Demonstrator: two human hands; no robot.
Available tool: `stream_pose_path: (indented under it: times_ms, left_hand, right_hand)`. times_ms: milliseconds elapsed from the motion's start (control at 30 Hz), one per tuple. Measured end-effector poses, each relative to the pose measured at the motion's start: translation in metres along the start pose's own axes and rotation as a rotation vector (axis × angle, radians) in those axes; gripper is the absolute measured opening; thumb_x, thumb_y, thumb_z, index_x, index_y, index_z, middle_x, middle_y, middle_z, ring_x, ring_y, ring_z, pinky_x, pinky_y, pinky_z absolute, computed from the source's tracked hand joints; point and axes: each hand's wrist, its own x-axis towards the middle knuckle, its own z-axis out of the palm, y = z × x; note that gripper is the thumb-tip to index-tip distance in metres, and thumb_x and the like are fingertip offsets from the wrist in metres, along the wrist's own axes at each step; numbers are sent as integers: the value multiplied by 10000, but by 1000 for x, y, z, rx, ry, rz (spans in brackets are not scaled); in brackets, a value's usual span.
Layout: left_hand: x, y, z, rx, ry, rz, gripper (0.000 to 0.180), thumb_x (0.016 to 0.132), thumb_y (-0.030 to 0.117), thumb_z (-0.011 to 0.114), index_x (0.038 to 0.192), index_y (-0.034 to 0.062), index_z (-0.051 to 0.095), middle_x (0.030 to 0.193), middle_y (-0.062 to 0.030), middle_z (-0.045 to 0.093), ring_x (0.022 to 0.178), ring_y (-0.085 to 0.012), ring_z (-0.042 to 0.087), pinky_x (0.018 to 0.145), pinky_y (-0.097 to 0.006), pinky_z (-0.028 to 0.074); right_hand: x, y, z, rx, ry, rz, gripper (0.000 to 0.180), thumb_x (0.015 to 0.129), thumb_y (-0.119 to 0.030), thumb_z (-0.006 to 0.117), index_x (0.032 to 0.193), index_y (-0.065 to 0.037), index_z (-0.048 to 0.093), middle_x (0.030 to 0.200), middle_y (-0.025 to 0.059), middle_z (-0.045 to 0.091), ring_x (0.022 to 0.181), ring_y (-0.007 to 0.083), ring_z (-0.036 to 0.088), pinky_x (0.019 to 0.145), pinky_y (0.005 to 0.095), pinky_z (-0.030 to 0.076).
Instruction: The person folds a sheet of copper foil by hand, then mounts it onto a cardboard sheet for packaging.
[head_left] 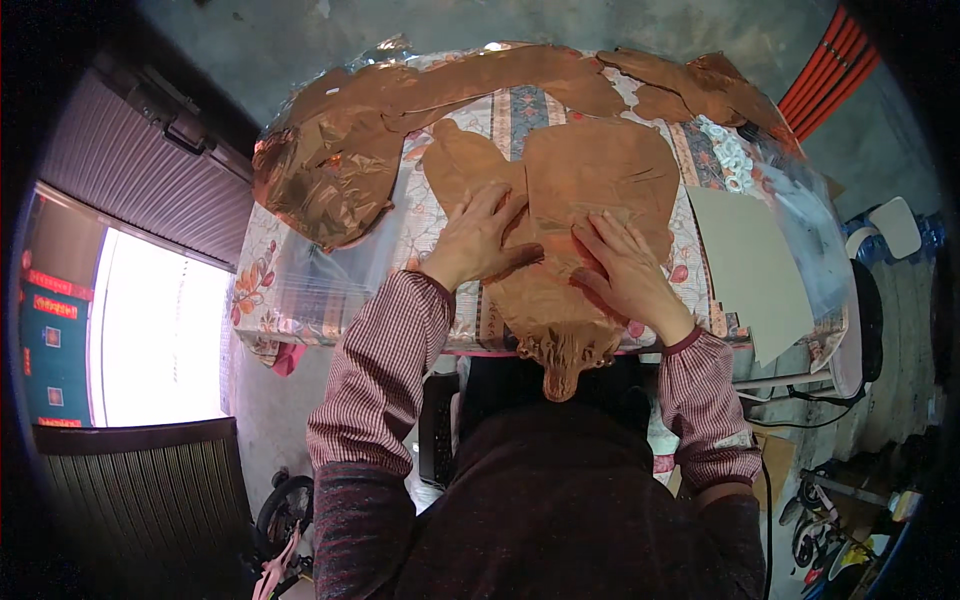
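A thin, copper-coloured sheet of foil-like paper, cut to a shaped outline (590, 190), is seen from above lying flat on a table covered with a floral patterned cloth (440, 215). It is pressed down by both hands: the left hand (478, 240) is laid near its left part with fingers spread and flat, and the right hand (625, 268) is laid just beside it, fingers extended and slightly fanned; nothing is pinched. The sheet's scalloped lower end (565, 350) is draped over the near table edge. Crumpled shiny copper foil (325, 170) is heaped at the table's left. The sheet is judged light, limp, easily creased and torn; it is best lifted by its edges with both hands, supported flat
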Motion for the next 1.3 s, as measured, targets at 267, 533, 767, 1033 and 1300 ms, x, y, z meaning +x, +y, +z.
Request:
stream_pose_path:
  times_ms: [267,533,767,1033,1300]
  left_hand:
    - [1,-3,2,-97,16,-21,800,780,555,646,1387,100,394,1371,-164,395,1329,-310,333,1124,-495,202]
    - [2,-2,-1,-28,-54,-6,710,796,556,626,1370,179,447,1370,-171,380,1328,-320,325,1120,-507,202]
    - [2,-1,1,-8,-24,15,683,802,551,622,1354,177,475,1381,-183,375,1325,-327,333,1116,-514,208]
    - [1,0,0,-41,-30,10,664,795,549,628,1330,174,507,1373,-185,383,1309,-328,360,1111,-515,214]
    - [1,1,-4,-27,-22,23,615,808,471,658,1325,174,507,1362,-190,398,1288,-353,382,1091,-519,250]
  right_hand:
    - [0,-3,-3,18,0,-3,575,886,-323,594,1374,-70,429,1450,172,352,1381,313,277,1122,429,215]
    - [2,-3,-2,32,4,-2,554,886,-318,596,1361,-72,451,1455,176,347,1377,317,282,1119,432,223]
    - [0,-2,-4,30,16,4,551,878,-305,605,1357,-78,456,1452,174,352,1371,319,293,1120,431,228]
    - [-20,4,-18,134,236,142,305,854,-202,621,1092,-13,589,1110,199,571,1050,350,542,891,410,432]
    - [-86,8,-33,-62,314,204,265,843,-108,585,1098,-39,614,1002,162,577,931,354,551,798,420,446]
